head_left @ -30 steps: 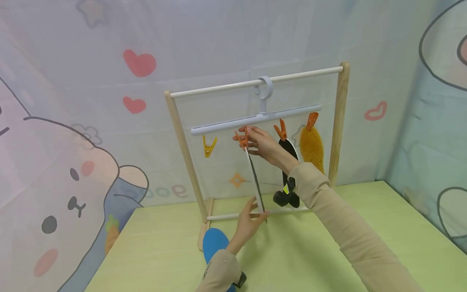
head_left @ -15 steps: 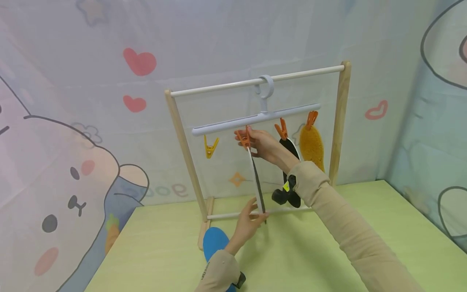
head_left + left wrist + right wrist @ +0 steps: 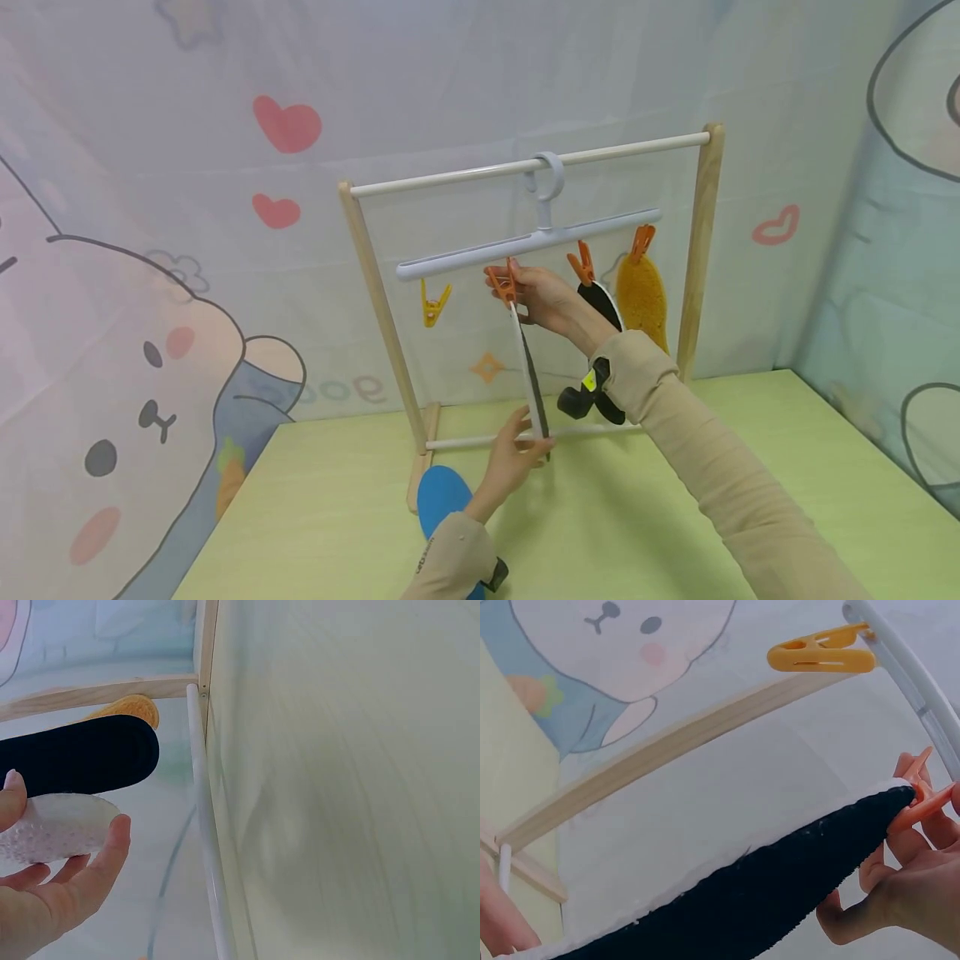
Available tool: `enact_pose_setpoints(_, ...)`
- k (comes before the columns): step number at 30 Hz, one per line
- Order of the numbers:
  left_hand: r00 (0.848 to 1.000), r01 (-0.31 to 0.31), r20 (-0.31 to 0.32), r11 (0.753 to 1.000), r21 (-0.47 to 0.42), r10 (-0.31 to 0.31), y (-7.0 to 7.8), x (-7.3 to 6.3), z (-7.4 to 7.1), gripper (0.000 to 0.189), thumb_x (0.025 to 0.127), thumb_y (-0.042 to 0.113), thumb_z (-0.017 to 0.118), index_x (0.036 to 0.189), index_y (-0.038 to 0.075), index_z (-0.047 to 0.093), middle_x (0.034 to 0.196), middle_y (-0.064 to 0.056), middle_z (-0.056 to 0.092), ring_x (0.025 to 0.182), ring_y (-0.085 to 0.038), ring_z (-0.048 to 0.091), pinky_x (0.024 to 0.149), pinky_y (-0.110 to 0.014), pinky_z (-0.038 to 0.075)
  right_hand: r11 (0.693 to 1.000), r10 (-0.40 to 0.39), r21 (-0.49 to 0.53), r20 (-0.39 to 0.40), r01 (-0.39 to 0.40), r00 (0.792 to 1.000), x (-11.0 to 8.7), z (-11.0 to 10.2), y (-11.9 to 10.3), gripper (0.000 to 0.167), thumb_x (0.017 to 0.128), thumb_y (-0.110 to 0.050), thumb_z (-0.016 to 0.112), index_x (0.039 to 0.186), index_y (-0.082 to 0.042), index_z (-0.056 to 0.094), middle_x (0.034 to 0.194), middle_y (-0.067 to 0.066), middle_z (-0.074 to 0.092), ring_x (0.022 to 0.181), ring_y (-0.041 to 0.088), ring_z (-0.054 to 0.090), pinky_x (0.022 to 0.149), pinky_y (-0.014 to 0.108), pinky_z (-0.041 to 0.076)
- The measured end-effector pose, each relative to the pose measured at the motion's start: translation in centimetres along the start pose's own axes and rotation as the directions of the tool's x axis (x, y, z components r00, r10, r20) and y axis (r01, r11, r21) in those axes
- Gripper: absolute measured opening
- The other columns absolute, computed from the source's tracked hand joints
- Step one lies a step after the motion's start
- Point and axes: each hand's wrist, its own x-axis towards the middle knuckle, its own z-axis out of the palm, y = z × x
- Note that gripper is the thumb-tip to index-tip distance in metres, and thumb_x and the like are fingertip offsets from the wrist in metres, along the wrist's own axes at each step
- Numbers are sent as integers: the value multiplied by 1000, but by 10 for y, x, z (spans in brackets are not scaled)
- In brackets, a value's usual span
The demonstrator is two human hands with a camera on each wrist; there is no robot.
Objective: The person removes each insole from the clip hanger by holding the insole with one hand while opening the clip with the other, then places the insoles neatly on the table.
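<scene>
A thin insole (image 3: 530,375), fleecy white on one side and black on the other, hangs nearly edge-on below an orange clothespin (image 3: 504,287). My left hand (image 3: 510,460) holds its lower end between thumb and fingers. At the top, my right hand (image 3: 551,302) pinches the orange clothespin, thumb on one leg and fingers behind. The right wrist view shows the insole's black face (image 3: 780,877) with its tip in the clothespin's mouth. In the left wrist view the pale, bumpy side (image 3: 64,829) lies between the left thumb and fingers.
A white hanger (image 3: 465,257) hangs from the wooden rack's rail (image 3: 630,150). It also carries a yellow clothespin (image 3: 432,307), a clipped black insole (image 3: 597,302) and a clipped mustard insole (image 3: 641,300). A blue insole (image 3: 441,498) lies on the table (image 3: 315,500) under the left forearm.
The insole has turned slightly, showing a little more of its black side. Both hands keep the same hold.
</scene>
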Motion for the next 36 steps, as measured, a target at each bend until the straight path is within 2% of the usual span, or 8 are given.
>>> enact_pose_setpoints(4,1000,-5,5,1000,-6,5,2,-2,0,57,82,9,62,133,5,36,122,-28,49,94,-39,60,66,-35,55,999,0,39,19,-1,1000,0,0,0,33,96,-31,33,91,-17,62,90,-7,64,88,11,53,85,40,25)
enact_pose_setpoints(8,1000,-13,-2,1000,-9,13,-12,3,0,59,82,13,63,134,8,36,123,-26,49,93,-36,62,65,-30,55,998,3,66,41,-6,999,0,-1,1,31,95,-31,34,93,-17,61,88,-7,64,86,11,53,84,39,24)
enact_pose_setpoints(10,1000,-8,-3,1000,-14,8,-13,3,0,59,82,12,63,134,8,36,123,-26,49,93,-36,61,65,-30,55,997,7,78,46,-11,999,0,-1,2,30,95,-31,34,93,-16,60,86,-8,64,85,10,54,84,39,23)
enact_pose_setpoints(16,1000,1,-2,999,-52,-2,0,-4,-1,57,82,5,61,133,4,36,120,-28,50,92,-38,61,67,-35,55,994,6,113,53,-12,999,0,-3,3,28,95,-30,36,92,-16,61,87,-7,65,84,10,55,85,38,22)
enact_pose_setpoints(20,1000,1,0,999,-45,-1,11,-9,-1,55,83,3,59,133,2,35,119,-28,50,92,-39,60,68,-35,55,993,4,121,58,-11,998,0,-2,3,28,94,-30,37,91,-16,62,86,-7,65,84,10,55,84,37,23)
enact_pose_setpoints(29,1000,4,3,998,-68,-4,12,-11,-4,53,83,5,59,131,1,37,118,-29,50,91,-41,60,69,-38,55,990,3,138,98,-16,995,1,-4,4,33,95,-31,31,92,-17,61,84,-7,61,75,9,51,73,33,23)
enact_pose_setpoints(36,1000,19,4,997,-76,-19,13,-14,-5,52,84,4,58,131,0,36,121,-30,48,92,-41,60,70,-39,55,985,7,173,62,-18,998,2,-4,5,33,96,-28,30,91,-14,60,82,-5,62,76,10,51,80,35,22)
